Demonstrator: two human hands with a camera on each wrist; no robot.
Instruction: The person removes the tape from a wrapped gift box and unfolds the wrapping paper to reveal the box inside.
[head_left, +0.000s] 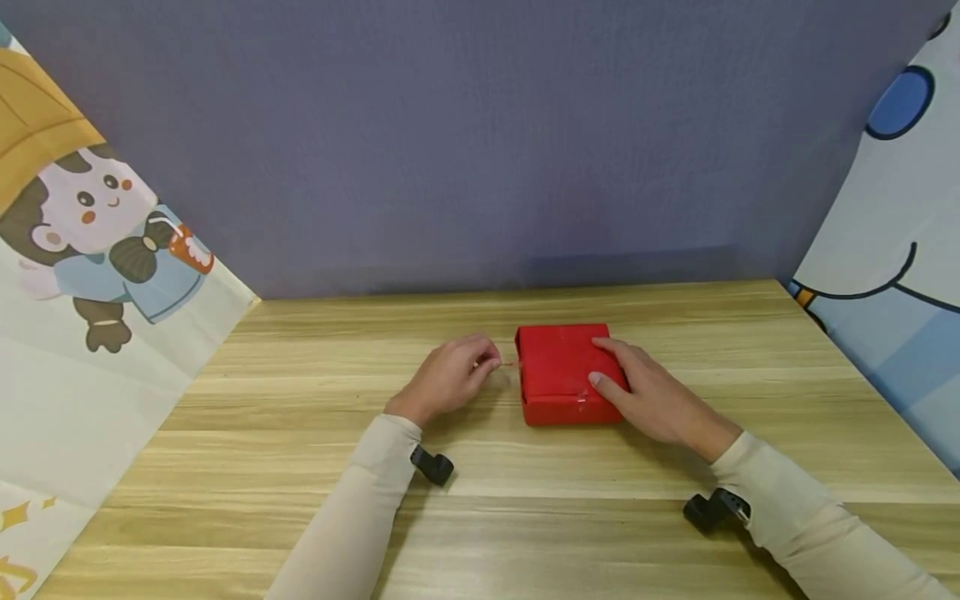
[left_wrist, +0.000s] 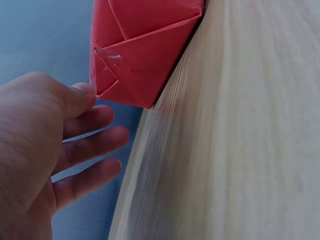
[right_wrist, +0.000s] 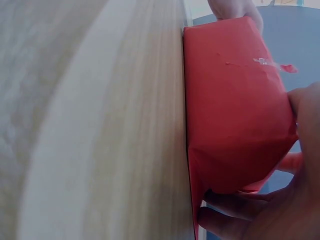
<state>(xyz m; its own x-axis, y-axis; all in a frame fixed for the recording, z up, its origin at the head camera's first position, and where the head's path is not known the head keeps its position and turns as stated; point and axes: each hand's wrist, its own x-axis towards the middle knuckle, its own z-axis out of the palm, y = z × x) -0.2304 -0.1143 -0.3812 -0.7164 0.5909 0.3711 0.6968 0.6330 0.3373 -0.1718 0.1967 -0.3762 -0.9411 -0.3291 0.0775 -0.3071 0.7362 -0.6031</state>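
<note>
A red wrapped box (head_left: pixel 562 362) lies on the wooden table. At its left end my left hand (head_left: pixel 448 375) pinches a small strip, apparently clear tape, between thumb and forefinger; the other fingers are spread in the left wrist view. Folded paper flaps and shiny tape (left_wrist: pixel 115 56) show on that end. My right hand (head_left: pixel 663 404) grips the box's right side, thumb and a finger on top. In the right wrist view, fingers (right_wrist: pixel 227 220) touch the loose paper at the near end, and a bit of tape (right_wrist: pixel 263 61) crosses the box's long edge.
The wooden table (head_left: pixel 525 542) extends around the box. Behind it stands a grey-blue panel (head_left: pixel 480 150). Cartoon-printed sheets flank the table on the left (head_left: pixel 112 375) and right (head_left: pixel 885 233). Each wrist wears a small black camera.
</note>
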